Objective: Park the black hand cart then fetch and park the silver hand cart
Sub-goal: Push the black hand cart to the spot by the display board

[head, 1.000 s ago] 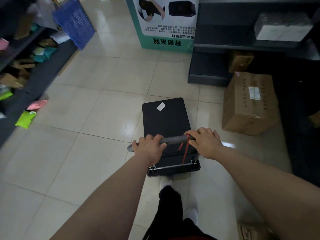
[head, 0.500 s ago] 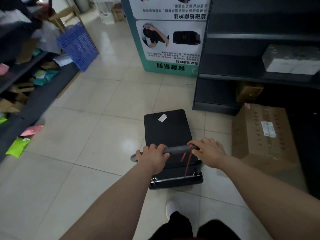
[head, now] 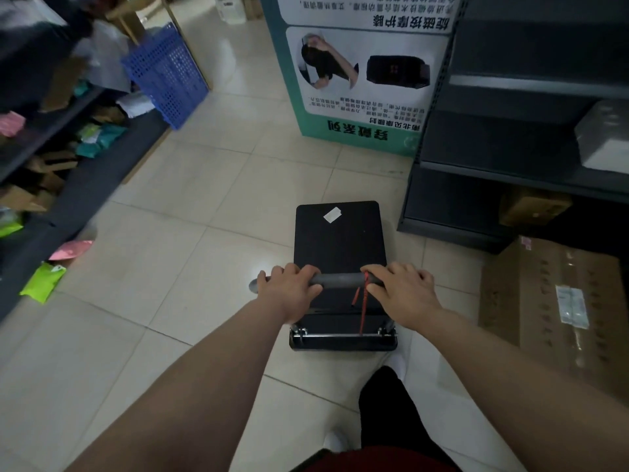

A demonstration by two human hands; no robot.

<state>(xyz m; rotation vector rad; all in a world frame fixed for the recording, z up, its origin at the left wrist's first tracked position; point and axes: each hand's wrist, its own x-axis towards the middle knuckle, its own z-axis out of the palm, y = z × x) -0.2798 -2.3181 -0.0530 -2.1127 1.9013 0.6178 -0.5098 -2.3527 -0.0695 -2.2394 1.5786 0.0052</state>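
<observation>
- The left hand [head: 289,288] is clenched over the grey handle bar [head: 337,280], knuckles up, fingers wrapped over the top and down the far side.
- The right hand [head: 402,289] grasps the same bar further along, fingers curled over it; a stretch of bare bar shows between the two hands.
- A red cord [head: 363,301] is tied to the bar just beside the right hand's index finger and hangs down toward the cart's near edge.
- The black hand cart [head: 340,243] lies directly below and ahead of both hands: its flat dark platform runs away from the person, and its near end, with a metal crossbar, sits under the wrists.
- A small white sticker [head: 332,214] is stuck near the platform's far end (slightly askew).
- The cart stands on the pale tiled floor [head: 170,267]; one black-trousered leg [head: 384,403] is just behind it.
- A large cardboard box [head: 551,301] lies on the floor to the right, near the cart but apart from it.
- A dark shelving unit [head: 476,148] stands ahead and to the right, its corner near the platform's far right corner.
- A green-and-white sign board [head: 360,80] stands ahead, beside that unit.
- To the left, a blue crate [head: 166,76] leans at the end of cluttered shelves [head: 51,131], with a green packet [head: 42,284] and a pink packet [head: 69,249] at their foot.
</observation>
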